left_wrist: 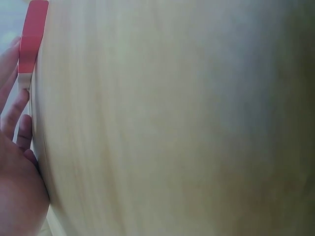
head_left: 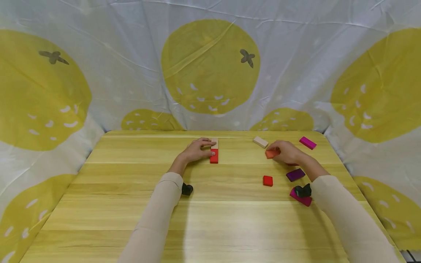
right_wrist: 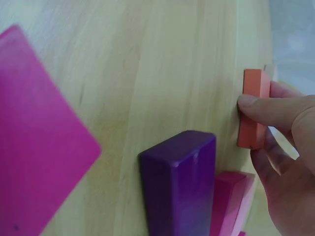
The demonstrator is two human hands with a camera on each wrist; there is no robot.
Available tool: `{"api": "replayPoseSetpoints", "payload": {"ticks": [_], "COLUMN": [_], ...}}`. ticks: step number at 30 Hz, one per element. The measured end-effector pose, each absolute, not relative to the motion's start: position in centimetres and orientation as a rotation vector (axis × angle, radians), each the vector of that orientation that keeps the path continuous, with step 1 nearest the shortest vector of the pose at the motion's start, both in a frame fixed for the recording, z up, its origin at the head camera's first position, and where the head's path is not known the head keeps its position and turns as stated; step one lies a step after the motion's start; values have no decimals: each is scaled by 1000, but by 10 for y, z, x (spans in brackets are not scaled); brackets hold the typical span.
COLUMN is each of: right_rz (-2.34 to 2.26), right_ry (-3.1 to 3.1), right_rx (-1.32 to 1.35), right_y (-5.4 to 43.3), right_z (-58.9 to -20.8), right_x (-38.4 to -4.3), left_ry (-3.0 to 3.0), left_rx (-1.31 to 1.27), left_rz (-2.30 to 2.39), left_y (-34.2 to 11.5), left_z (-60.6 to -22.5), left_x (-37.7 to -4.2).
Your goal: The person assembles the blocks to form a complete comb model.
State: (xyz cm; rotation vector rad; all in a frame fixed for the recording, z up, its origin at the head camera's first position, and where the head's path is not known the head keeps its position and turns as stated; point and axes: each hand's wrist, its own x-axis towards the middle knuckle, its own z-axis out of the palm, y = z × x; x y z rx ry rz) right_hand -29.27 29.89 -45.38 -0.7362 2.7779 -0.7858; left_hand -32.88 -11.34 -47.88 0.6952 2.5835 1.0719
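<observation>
A person's left hand (head_left: 196,150) touches a red block (head_left: 214,159) and a pale block (head_left: 215,140), its fingers extended and thumb apart, as the two pieces lie end to end near the far edge of a wood-grain table (head_left: 98,204). To the right, the right hand (head_left: 288,152) pinches an orange block (right_wrist: 253,110) between thumb and fingers, with a purple block (head_left: 295,175) nearer the person.

The orange block (right_wrist: 251,130) and red block (head_left: 214,158) are plain.
</observation>
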Motion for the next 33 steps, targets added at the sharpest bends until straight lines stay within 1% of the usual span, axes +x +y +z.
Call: {"api": "replayPoseSetpoints", "payload": {"ticks": [13,22,33], "right_rz": [-837,-894,-921], "right_ry": [2725,2676,2645], "right_rx": [-786,-980,-1029], "right_y": [279,250,216], "right_z": [-444,-445,-446], "right_x": [-289,-286,-281], "left_ry": [2577,2565,2570], "left_rx": [693,688,680], "left_rz": [1085,1105,1099], "left_y": [-113,-114,-114], "left_z": [-479,-483,-483], "left_x": [-327,-326,-326]}}
